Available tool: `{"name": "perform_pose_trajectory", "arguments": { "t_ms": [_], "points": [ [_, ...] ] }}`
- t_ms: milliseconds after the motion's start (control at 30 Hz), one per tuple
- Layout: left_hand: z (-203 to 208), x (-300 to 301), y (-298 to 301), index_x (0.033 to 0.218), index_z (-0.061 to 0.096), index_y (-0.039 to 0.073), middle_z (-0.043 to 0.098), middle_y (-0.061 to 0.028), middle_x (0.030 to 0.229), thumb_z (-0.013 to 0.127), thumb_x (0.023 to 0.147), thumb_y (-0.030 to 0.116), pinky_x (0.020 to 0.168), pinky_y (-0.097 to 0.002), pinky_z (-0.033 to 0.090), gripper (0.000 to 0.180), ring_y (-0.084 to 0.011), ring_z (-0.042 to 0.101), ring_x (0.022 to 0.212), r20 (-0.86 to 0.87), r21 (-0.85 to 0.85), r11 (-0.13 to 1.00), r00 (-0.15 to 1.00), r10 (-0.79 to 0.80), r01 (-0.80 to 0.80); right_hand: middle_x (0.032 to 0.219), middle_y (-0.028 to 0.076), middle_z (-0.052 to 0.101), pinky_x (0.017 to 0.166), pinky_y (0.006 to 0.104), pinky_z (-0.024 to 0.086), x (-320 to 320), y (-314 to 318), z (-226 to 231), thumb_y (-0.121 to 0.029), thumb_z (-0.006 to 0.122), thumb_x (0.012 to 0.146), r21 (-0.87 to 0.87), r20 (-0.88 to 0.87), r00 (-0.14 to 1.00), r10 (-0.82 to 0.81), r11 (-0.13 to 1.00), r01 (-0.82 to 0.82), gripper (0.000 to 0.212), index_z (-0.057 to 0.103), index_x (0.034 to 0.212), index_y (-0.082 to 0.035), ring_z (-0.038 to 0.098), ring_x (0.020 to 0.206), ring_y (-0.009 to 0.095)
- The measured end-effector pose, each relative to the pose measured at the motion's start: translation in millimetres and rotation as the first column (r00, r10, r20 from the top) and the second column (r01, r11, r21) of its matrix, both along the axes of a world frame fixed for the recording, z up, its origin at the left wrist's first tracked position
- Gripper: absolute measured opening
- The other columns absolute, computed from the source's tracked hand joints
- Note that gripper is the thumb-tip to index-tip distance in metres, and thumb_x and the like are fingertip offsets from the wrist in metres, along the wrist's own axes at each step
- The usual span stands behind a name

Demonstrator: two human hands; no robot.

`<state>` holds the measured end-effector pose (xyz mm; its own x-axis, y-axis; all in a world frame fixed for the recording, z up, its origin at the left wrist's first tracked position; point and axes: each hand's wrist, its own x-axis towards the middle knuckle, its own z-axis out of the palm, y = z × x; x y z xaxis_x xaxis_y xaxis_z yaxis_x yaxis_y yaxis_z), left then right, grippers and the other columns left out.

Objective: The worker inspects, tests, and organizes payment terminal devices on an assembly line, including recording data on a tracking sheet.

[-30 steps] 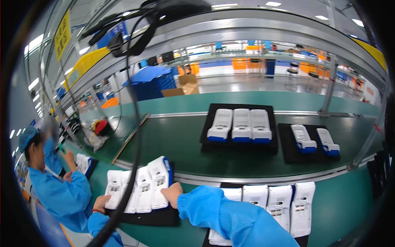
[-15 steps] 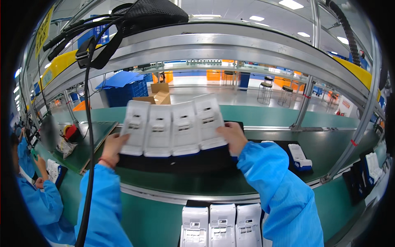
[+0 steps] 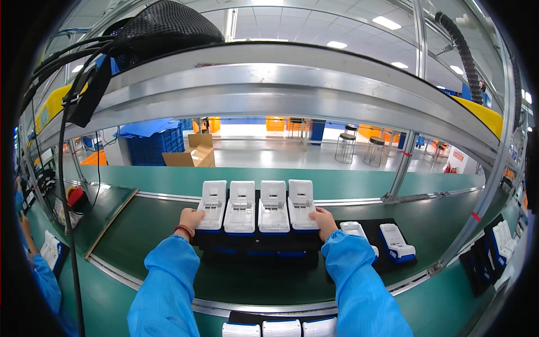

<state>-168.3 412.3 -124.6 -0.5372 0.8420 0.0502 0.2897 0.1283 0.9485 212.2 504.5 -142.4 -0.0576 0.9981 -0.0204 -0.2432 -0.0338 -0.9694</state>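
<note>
Several white device housings with blue undersides stand in a row on a black pad, on the dark green belt in front of me. Each has a raised back part and a recessed slot across its middle. The fingers of my left hand are closed on the outer edge of the leftmost housing. My right hand grips the outer edge of the rightmost one. Both hands press the row from its two ends; some fingertips are hidden.
Right of my hand, more housings lie on another black pad. White housings sit at the near edge. A metal rail crosses above, and a black cable hangs at left. Another person's blue sleeve shows at far left.
The row of housings, tilted up in the air between my hands before, has come down onto the black pad. My hands have moved closer together, and the view has shifted.
</note>
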Motion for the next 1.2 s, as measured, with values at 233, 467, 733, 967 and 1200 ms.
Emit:
{"name": "perform_pose_trajectory", "arguments": {
  "t_ms": [233,467,733,967,1200],
  "points": [
    [26,7,-9,0.083,0.055,-0.013,0.056,-0.03,0.083,0.056,0.067,0.016,0.068,-0.0412,0.044,0.033,-0.0393,0.056,0.08,-0.541,0.009,0.98,0.824,0.172,-0.198,0.093,0.017,0.058,0.074,0.0315,0.043,-2,-16,18,-0.017,0.062,0.069,0.118,0.353,0.934,-0.056,0.993,0.015,0.042,0.052,0.101,0.008,0.056,0.085,0.024],
    [86,21,-43,0.081,0.052,-0.003,0.057,-0.0117,0.073,0.061,0.072,0.018,0.057,-0.0284,0.045,0.025,-0.0166,0.055,0.064,-0.429,0.187,0.98,0.903,0.021,0.066,0.085,0.018,0.059,0.069,0.0346,0.044,49,-43,90,-0.038,0.065,0.068,0.503,0.576,0.766,-0.284,0.862,-0.059,0.051,0.054,0.098,0.003,0.056,0.079,0.027],
    [149,186,-118,0.093,0.052,-0.002,0.06,-0.0087,0.088,0.06,0.074,0.006,0.063,-0.0209,0.045,0.022,-0.0096,0.056,0.072,-0.323,0.097,0.671,0.661,-0.677,0.735,0.102,0.01,0.052,0.079,0.0276,0.042,48,-168,199,-0.017,0.063,0.072,0.206,0.754,0.616,0.226,0.81,-0.549,0.054,0.04,0.119,-0.006,0.051,0.092,0.017],
    [174,228,-146,0.104,0.05,-0.003,0.057,-0.0102,0.097,0.056,0.081,0.022,0.08,-0.0258,0.039,0.034,-0.0149,0.051,0.094,-0.458,0.29,0.535,0.606,-0.651,0.794,0.09,0.013,0.057,0.067,0.0289,0.047,119,-203,198,-0.017,0.065,0.069,0.316,0.558,0.83,-0.007,0.926,-0.205,0.044,0.048,0.103,0.005,0.058,0.078,0.02],
    [141,194,-199,0.093,0.054,-0.001,0.056,-0.0039,0.086,0.054,0.08,0.008,0.074,-0.023,0.042,0.016,-0.0088,0.051,0.083,-0.259,0.209,0.648,0.681,-0.685,0.732,0.086,0.018,0.057,0.062,0.0361,0.049,218,-124,81,-0.009,0.065,0.069,0.178,-0.062,0.823,-0.565,0.805,0.566,0.04,0.048,0.098,0.011,0.058,0.075,0.026]
  ]
}}
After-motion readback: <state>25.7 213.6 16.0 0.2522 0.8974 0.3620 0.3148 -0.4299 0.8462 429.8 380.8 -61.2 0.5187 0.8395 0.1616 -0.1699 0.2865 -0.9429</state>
